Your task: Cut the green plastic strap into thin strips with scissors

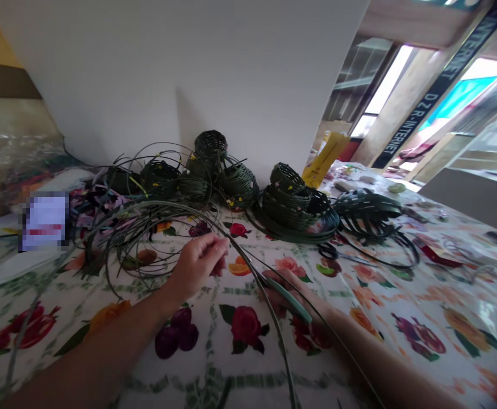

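Note:
My left hand (201,258) is closed, its fingertips pinching a long dark green strip (248,258) above the tablecloth. My right hand (284,292), somewhat blurred, is closed around a slim pale green handle (293,301); what this handle belongs to is hidden. Near the right hand the strip parts into two lengths. One curves down toward the front edge of the view, and a thinner one (337,335) passes over the right forearm. Behind my left hand lies a loose tangle of thin green strips (137,238).
Small dark green woven baskets (212,153) with yellow bits stand along the white wall. Stacked baskets (291,201) and a coil of wider strips (367,213) lie right of them. Black-handled scissors (329,251), a yellow packet (325,159), and a phone-like screen (46,221) rest on the flowered tablecloth (205,352).

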A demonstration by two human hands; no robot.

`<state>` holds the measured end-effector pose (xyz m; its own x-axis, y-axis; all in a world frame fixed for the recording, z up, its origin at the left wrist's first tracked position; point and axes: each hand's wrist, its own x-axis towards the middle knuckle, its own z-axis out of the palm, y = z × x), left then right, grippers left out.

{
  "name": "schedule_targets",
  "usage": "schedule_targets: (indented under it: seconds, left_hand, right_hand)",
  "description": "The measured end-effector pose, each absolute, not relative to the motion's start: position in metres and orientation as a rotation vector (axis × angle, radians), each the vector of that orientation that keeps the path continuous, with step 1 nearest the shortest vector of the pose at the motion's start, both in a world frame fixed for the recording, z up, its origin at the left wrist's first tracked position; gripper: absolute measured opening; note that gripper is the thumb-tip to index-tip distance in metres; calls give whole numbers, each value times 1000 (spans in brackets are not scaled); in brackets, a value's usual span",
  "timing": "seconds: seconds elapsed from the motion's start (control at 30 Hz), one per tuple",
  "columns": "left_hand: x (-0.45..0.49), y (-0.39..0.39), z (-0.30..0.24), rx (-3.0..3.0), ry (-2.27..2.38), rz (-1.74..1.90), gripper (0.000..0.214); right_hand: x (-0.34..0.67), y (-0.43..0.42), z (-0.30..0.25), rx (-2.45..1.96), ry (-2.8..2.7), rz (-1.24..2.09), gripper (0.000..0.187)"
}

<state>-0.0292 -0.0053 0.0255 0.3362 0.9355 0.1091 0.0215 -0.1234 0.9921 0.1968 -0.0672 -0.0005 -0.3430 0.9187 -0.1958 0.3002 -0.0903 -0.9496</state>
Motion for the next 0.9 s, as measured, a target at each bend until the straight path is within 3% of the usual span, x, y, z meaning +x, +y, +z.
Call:
schedule_targets:
  seconds: [0.13, 0.3, 0.53, 0.9]
  left_hand:
    - [-39, 4, 31, 1479, 982, 1187, 33]
    - [-43, 8, 30, 1439, 975, 1140, 35]
    - [-45, 9, 30, 1381, 955, 1092, 37]
    - [-43, 8, 33, 1398, 926, 1033, 39]
  right_hand:
    - [197, -69, 1, -1351, -1654, 1510, 46]
    - [201, -69, 0, -1373, -1670, 1507, 41]
    - [200, -68, 11, -1461, -2003, 1151, 24]
    - [202, -67, 11, -1445, -2111, 1068, 13]
